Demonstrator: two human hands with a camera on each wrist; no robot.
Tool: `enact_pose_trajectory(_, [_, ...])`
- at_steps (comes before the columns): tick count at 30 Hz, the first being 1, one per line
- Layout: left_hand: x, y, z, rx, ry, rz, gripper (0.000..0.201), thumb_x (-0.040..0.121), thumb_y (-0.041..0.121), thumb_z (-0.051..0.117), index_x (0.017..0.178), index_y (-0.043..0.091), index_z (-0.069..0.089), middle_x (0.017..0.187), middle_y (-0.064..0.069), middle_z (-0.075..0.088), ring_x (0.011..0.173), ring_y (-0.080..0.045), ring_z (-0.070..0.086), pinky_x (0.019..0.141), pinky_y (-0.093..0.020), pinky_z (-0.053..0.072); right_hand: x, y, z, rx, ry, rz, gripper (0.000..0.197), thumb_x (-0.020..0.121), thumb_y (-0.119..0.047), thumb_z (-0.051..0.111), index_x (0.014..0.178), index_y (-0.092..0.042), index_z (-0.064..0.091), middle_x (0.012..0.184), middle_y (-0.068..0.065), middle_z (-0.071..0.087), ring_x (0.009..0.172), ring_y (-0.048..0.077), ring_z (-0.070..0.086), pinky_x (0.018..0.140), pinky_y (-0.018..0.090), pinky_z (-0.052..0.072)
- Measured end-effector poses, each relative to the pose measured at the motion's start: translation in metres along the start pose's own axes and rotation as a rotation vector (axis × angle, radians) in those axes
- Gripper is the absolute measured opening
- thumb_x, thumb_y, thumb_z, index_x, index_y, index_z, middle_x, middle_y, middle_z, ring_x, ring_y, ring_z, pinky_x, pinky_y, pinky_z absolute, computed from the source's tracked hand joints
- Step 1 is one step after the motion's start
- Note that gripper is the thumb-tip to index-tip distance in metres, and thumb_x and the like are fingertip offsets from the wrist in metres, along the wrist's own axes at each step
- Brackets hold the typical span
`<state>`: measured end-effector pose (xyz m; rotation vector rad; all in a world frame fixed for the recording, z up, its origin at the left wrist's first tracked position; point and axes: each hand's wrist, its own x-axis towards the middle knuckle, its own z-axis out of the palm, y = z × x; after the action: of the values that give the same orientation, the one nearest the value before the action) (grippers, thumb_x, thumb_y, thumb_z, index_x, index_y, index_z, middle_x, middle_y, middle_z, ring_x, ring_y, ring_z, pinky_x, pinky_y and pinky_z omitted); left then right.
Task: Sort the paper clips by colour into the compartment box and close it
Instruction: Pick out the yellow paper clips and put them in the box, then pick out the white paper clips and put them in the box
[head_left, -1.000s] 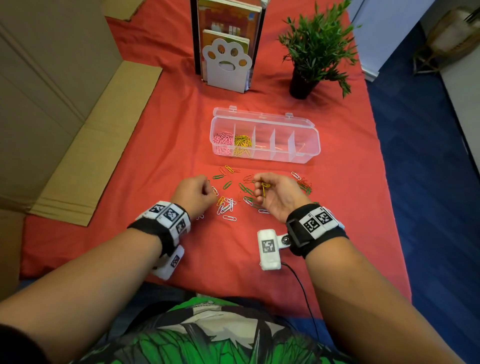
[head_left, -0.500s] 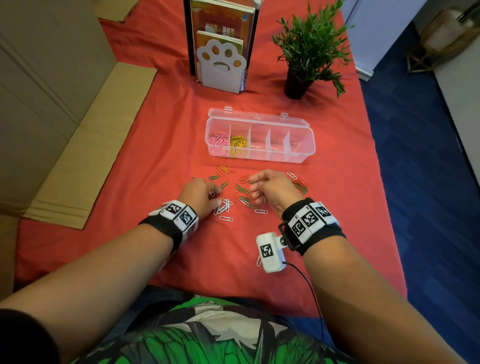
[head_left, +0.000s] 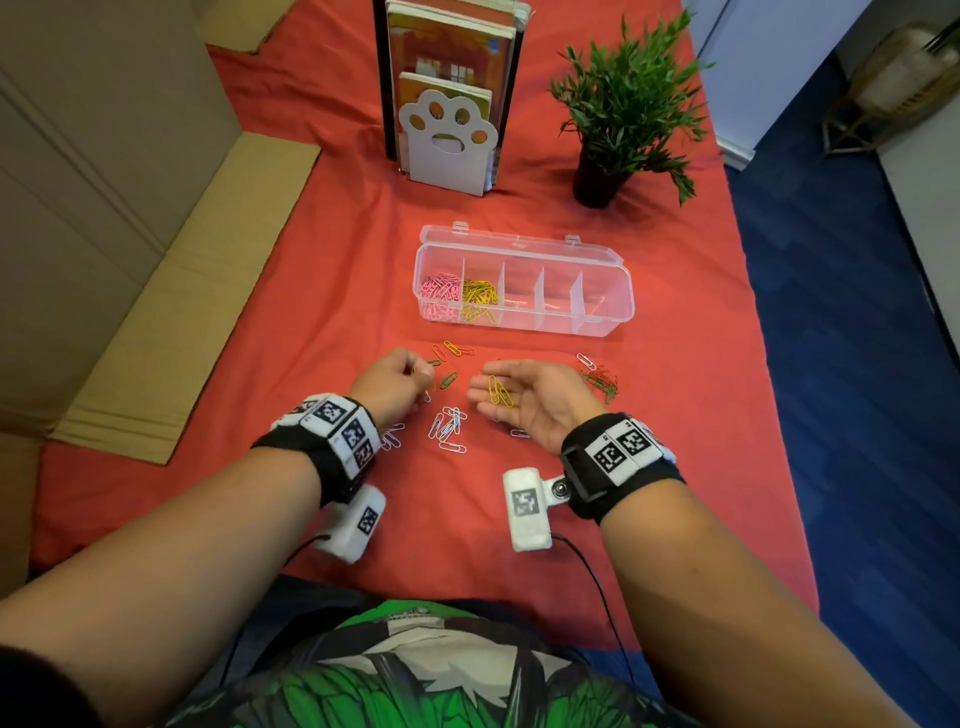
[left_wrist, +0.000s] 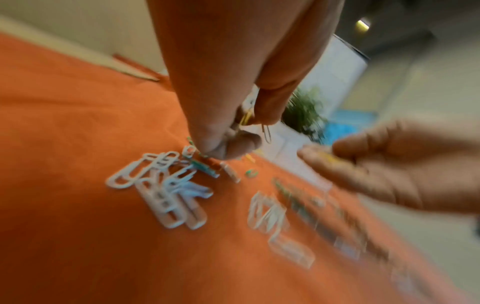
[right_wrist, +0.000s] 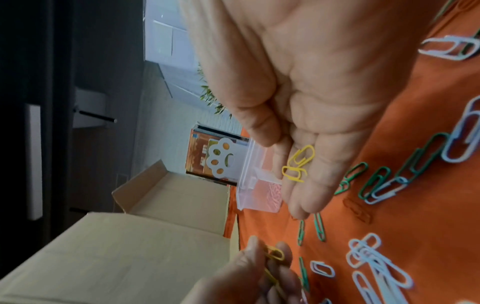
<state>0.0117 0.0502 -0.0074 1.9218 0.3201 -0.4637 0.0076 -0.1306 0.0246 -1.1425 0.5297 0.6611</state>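
No readable writing is seen; only black-and-white square codes are printed on the wrist bands (head_left: 621, 447) and on the small white camera units.

The left-wrist view is smeared by blur, so the clips there are hard to separate. The left hand (head_left: 393, 383) is curled, and a yellow clip (right_wrist: 274, 253) is pinched at its fingertips; how many it holds cannot be told. The right hand (head_left: 524, 397) is turned palm up with fingers relaxed, and yellow paper clips (head_left: 500, 391) are carried loose on the fingers.

The compartment box (head_left: 602, 325) is set open further back on the table, with pink clips (head_left: 439, 296) in the leftmost compartment and yellow ones in the next. White clips (head_left: 449, 427) and green clips (head_left: 448, 379) are scattered between the hands. The table (head_left: 311, 291) is covered in red cloth; cardboard (head_left: 171, 312), a paw-shaped bookend (head_left: 447, 140), a potted plant (head_left: 623, 109) and blue carpet (head_left: 841, 364) are seen around it.
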Motion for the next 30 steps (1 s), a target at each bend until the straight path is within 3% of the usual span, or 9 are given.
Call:
enact_pose_trajectory(2, [0.000, 0.016, -0.001, -0.305, -0.050, -0.117, 0.025, 0.093, 0.001, 0.042, 0.075, 0.019, 0.044, 0.068, -0.003, 0.052, 0.040, -0.004, 0.052, 0.042, -0.018, 0.044, 0.001, -0.004, 0.000, 0.018, 0.014, -0.011, 0.025, 0.096, -0.007, 0.032, 0.097, -0.003, 0.057, 0.091, 0.014, 0.065, 0.077, 0.022, 0.067, 0.068, 0.027, 0.057])
enact_pose_trajectory(4, [0.001, 0.035, 0.001, -0.427, -0.094, -0.173, 0.024, 0.095, 0.002, 0.039, 0.080, 0.019, 0.046, 0.071, -0.002, 0.053, 0.040, 0.001, 0.054, 0.044, -0.015, 0.048, 0.004, -0.008, -0.001, -0.027, 0.089, -0.053, 0.026, 0.095, -0.003, 0.032, 0.091, -0.006, 0.058, 0.085, 0.010, 0.062, 0.068, 0.016, 0.064, 0.065, 0.024, 0.053])
enact_pose_trajectory(10, [0.022, 0.100, 0.005, -0.586, -0.102, -0.159, 0.017, 0.095, 0.003, 0.036, 0.092, 0.010, 0.051, 0.079, -0.006, 0.053, 0.069, -0.014, 0.055, 0.059, -0.025, 0.056, 0.008, -0.018, -0.017, -0.227, 0.278, -0.196, 0.035, 0.086, 0.017, 0.031, 0.082, -0.007, 0.056, 0.079, 0.007, 0.054, 0.061, 0.012, 0.053, 0.049, 0.015, 0.048])
enact_pose_trajectory(14, [0.040, 0.117, 0.001, -0.493, -0.006, -0.127, 0.021, 0.087, 0.001, 0.041, 0.100, 0.012, 0.053, 0.069, 0.001, 0.039, 0.058, -0.012, 0.039, 0.065, -0.026, 0.047, 0.007, -0.028, -0.023, -0.285, 0.336, -0.240, 0.033, 0.084, 0.019, 0.031, 0.096, -0.001, 0.055, 0.078, 0.008, 0.055, 0.062, 0.015, 0.057, 0.049, 0.014, 0.051])
enact_pose_trajectory(17, [0.042, 0.108, -0.007, -0.429, 0.074, -0.084, 0.034, 0.089, 0.002, 0.046, 0.121, 0.004, 0.054, 0.072, 0.000, 0.050, 0.057, -0.009, 0.051, 0.060, -0.024, 0.048, 0.008, -0.038, -0.022, -0.411, 0.372, -0.320, 0.035, 0.082, 0.016, 0.031, 0.095, -0.005, 0.056, 0.082, 0.009, 0.058, 0.063, 0.016, 0.060, 0.057, 0.019, 0.054])
enact_pose_trajectory(20, [0.028, 0.088, -0.010, -0.354, 0.133, -0.024, 0.024, 0.088, 0.001, 0.053, 0.109, 0.011, 0.058, 0.080, -0.002, 0.058, 0.060, -0.008, 0.053, 0.050, -0.017, 0.045, 0.010, -0.054, -0.008, -0.603, 0.380, -0.509, 0.031, 0.078, 0.010, 0.042, 0.088, -0.014, 0.059, 0.086, 0.010, 0.060, 0.077, 0.029, 0.064, 0.078, 0.041, 0.055])
enact_pose_trajectory(23, [0.010, 0.055, -0.013, -0.199, 0.164, 0.015, 0.016, 0.086, -0.003, 0.055, 0.091, 0.010, 0.062, 0.071, 0.002, 0.058, 0.051, -0.003, 0.053, 0.049, -0.019, 0.045, 0.019, -0.071, 0.016, -0.729, 0.395, -0.647, 0.032, 0.073, 0.000, 0.041, 0.092, -0.012, 0.064, 0.087, 0.006, 0.063, 0.088, 0.033, 0.066, 0.084, 0.049, 0.054])
enact_pose_trajectory(26, [-0.003, 0.019, -0.020, 0.025, 0.179, 0.040, 0.011, 0.082, 0.000, 0.061, 0.083, 0.009, 0.068, 0.057, 0.008, 0.060, 0.046, 0.001, 0.053, 0.058, -0.025, 0.046, 0.033, -0.081, 0.039, -0.885, 0.390, -0.676, 0.038, 0.080, 0.000, 0.041, 0.108, -0.011, 0.063, 0.103, 0.010, 0.065, 0.100, 0.030, 0.063, 0.093, 0.041, 0.050])
enact_pose_trajectory(30, [-0.024, -0.013, -0.028, 0.331, 0.167, 0.061, 0.015, 0.077, 0.004, 0.063, 0.089, 0.010, 0.072, 0.084, -0.010, 0.072, 0.081, -0.025, 0.067, 0.080, -0.033, 0.052, 0.039, -0.078, 0.050, -1.242, 0.299, -0.523, 0.051, 0.087, 0.002, 0.041, 0.135, -0.010, 0.046, 0.137, 0.014, 0.052, 0.126, 0.028, 0.049, 0.104, 0.030, 0.039])
